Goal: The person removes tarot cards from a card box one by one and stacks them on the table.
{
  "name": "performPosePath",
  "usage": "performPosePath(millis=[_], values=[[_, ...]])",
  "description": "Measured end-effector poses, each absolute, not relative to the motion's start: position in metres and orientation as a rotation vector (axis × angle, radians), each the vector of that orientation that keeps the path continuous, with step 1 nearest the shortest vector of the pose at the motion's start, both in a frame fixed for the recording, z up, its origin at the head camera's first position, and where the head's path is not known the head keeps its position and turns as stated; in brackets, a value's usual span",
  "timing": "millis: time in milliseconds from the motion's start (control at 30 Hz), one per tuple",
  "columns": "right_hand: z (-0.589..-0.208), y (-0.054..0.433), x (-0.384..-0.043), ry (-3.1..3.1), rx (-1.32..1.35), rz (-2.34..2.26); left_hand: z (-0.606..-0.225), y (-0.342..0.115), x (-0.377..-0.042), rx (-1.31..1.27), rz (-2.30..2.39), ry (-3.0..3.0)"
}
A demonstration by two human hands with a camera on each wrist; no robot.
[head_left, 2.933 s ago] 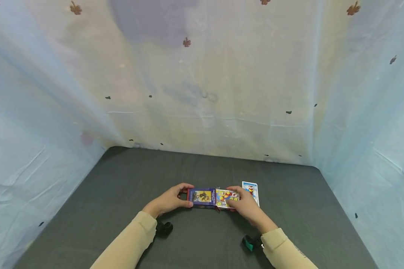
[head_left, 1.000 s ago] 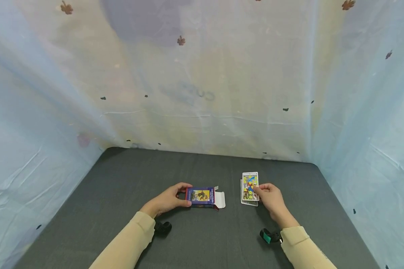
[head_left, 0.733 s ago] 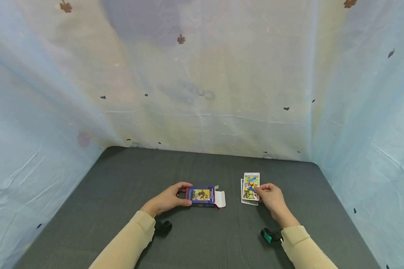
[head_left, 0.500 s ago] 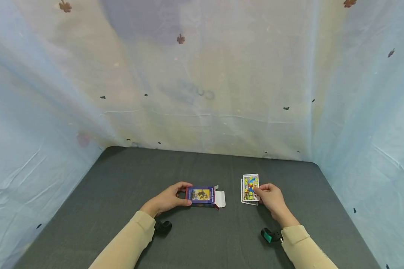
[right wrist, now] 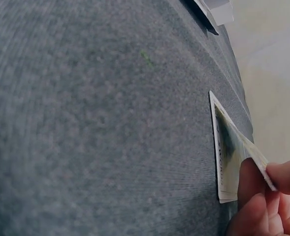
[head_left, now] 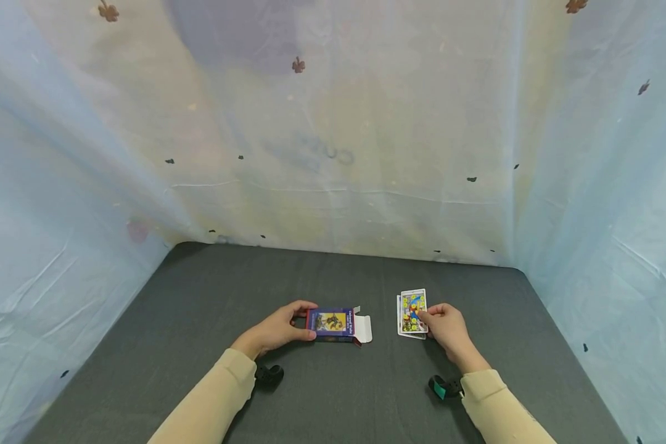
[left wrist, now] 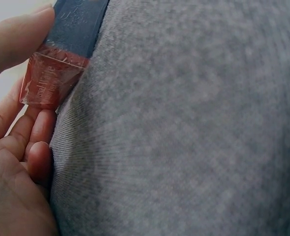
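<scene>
My left hand point(head_left: 277, 325) grips the closed end of a small blue card box point(head_left: 330, 320) with a yellow picture on top. In the left wrist view its red end point(left wrist: 51, 81) shows between thumb and fingers. The box's white flap point(head_left: 362, 330) stands out on the right side, open. My right hand point(head_left: 448, 330) pinches a white-bordered picture card point(head_left: 412, 302), mostly yellow, by its right edge. Under it a second card point(right wrist: 226, 172) lies on the dark cloth, largely covered in the head view. The right wrist view shows the pinched card slanting up from the lower one.
Dark grey cloth covers the table point(head_left: 333, 394). Pale patterned curtains point(head_left: 333, 123) hang behind it and along both sides. A black strap point(head_left: 269, 375) hangs below the left wrist, and another with a green patch point(head_left: 443, 388) below the right.
The right hand has drawn the yellow card out of the box, carried it right and turned it upright over the other card. Lately it has shifted slightly nearer me. The left hand keeps its grip.
</scene>
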State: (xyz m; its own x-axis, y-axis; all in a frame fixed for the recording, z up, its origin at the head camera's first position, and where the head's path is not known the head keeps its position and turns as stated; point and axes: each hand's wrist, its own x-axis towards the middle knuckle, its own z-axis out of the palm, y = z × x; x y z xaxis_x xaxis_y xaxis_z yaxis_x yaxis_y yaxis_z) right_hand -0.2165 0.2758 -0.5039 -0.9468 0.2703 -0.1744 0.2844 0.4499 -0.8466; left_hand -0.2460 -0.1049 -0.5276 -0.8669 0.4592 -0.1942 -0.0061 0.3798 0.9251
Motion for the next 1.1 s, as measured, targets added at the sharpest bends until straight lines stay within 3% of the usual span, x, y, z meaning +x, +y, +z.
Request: performPosePath(millis=[1100], values=[[-0.5042, 0.269, -0.2161, 2.893, 0.487, -1.126, -0.527, -0.1046, -0.2443, 0.415, 1.48, 2.244]])
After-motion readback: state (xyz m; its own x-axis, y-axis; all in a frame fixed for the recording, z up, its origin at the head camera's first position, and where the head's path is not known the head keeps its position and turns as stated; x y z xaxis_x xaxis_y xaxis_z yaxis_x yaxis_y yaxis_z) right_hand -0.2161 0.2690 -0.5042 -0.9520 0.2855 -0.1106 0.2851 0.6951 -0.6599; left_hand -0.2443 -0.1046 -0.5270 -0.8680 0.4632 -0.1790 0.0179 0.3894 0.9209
